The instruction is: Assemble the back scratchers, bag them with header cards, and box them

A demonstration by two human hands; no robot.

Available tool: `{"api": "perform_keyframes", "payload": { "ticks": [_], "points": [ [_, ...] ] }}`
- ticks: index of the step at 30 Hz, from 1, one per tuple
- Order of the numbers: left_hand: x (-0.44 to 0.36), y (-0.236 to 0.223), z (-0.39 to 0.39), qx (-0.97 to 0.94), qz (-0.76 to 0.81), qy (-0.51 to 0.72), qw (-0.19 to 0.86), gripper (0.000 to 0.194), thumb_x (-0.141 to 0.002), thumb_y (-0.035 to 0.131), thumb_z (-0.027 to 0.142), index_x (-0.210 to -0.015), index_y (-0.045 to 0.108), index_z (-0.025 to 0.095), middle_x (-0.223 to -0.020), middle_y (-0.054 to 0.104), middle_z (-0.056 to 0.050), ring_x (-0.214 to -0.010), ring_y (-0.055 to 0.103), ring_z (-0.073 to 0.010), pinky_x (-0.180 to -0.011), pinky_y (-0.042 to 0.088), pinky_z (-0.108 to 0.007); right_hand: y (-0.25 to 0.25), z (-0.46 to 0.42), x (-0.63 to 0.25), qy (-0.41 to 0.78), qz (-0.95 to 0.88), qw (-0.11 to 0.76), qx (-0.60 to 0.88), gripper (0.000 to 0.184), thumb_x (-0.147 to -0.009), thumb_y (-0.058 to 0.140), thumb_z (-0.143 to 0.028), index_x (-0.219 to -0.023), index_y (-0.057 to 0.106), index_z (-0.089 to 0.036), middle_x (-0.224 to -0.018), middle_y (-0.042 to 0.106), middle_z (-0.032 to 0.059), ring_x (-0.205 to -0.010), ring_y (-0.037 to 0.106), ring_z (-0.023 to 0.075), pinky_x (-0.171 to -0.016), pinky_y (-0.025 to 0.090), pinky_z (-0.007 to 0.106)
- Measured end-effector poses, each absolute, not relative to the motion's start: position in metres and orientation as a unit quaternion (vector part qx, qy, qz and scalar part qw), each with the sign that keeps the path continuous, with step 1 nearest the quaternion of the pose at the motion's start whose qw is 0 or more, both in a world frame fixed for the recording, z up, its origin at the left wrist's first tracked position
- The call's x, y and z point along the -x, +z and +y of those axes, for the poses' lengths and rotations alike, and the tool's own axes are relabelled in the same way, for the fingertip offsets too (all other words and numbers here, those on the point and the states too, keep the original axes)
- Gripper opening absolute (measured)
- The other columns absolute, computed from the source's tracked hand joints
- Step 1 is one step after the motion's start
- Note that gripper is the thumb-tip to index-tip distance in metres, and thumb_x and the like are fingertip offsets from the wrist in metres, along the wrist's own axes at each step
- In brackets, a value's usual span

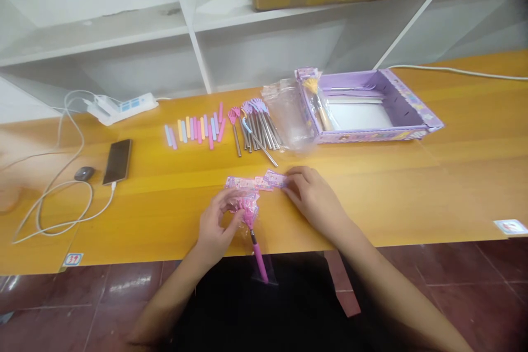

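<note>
My left hand (215, 226) is closed on a pink back scratcher (258, 258) with a hand-shaped head, inside a clear plastic bag. Its pink handle hangs down past the table's front edge. Between the fingertips of my right hand (317, 197) is the end of a small purple printed card (274, 178). Several similar pink and purple cards (246, 183) lie to its left, just above my left hand. Beyond them is a pile of metal back scratchers (262, 126) with pink, blue and purple heads. Pastel handle sleeves (200, 129) lie left of the pile.
A purple display box (412, 133) stands at the back right, with a bagged yellow-headed back scratcher (317, 102) at its left side. Clear bags (284, 115) lie beside it. Leftward are a phone (117, 161) on a cable, a dark mouse-like object (84, 174) and a power strip (127, 107).
</note>
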State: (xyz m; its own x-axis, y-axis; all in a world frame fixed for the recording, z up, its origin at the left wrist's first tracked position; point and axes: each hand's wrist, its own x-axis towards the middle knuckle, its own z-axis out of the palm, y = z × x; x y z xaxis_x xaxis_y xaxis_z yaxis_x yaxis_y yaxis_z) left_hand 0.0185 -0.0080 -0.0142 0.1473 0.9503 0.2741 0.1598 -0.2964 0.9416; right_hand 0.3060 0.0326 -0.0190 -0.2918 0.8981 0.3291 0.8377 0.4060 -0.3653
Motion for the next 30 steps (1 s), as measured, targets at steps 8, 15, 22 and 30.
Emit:
{"api": "perform_keyframes", "payload": {
  "ticks": [8, 15, 22, 30],
  "points": [
    [-0.017, -0.011, -0.007, -0.628, 0.422, 0.478, 0.447, 0.056, -0.104, 0.072, 0.024, -0.156, 0.05, 0.024, -0.141, 0.075, -0.014, -0.132, 0.073, -0.0255, -0.105, 0.061, -0.04, -0.027, 0.037, -0.305, 0.052, -0.79, 0.258, 0.554, 0.032, -0.109, 0.056, -0.029, -0.139, 0.062, -0.018, -0.122, 0.07, 0.0176, -0.113, 0.064, 0.0379, -0.1, 0.057, 0.055],
    [-0.017, -0.009, -0.009, -0.608, 0.411, 0.482, 0.478, 0.058, -0.102, 0.076, 0.024, -0.155, 0.052, 0.025, -0.135, 0.078, -0.013, -0.125, 0.075, -0.0248, -0.104, 0.061, -0.041, -0.032, 0.043, -0.304, 0.036, -0.787, 0.244, 0.566, 0.041, -0.11, 0.055, -0.037, -0.143, 0.065, -0.014, -0.122, 0.061, 0.0209, -0.109, 0.063, 0.0364, -0.094, 0.059, 0.053],
    [-0.015, -0.007, -0.01, -0.599, 0.428, 0.475, 0.481, 0.049, -0.1, 0.078, 0.025, -0.144, 0.056, 0.024, -0.135, 0.079, -0.013, -0.123, 0.076, -0.0245, -0.104, 0.061, -0.041, -0.023, 0.044, -0.308, 0.106, -0.778, 0.274, 0.555, 0.021, -0.106, 0.063, -0.037, -0.117, 0.066, -0.019, -0.118, 0.064, 0.0173, -0.109, 0.065, 0.0347, -0.096, 0.058, 0.051],
    [-0.017, -0.008, -0.009, -0.608, 0.418, 0.472, 0.483, 0.043, -0.102, 0.076, 0.027, -0.141, 0.058, 0.024, -0.141, 0.077, -0.015, -0.13, 0.074, -0.0265, -0.103, 0.061, -0.041, 0.02, 0.015, -0.295, 0.155, -0.712, 0.419, 0.541, 0.013, -0.109, 0.063, -0.03, -0.097, 0.064, -0.025, -0.086, 0.072, 0.0043, -0.068, 0.067, 0.0194, -0.065, 0.057, 0.035]
  ]
}}
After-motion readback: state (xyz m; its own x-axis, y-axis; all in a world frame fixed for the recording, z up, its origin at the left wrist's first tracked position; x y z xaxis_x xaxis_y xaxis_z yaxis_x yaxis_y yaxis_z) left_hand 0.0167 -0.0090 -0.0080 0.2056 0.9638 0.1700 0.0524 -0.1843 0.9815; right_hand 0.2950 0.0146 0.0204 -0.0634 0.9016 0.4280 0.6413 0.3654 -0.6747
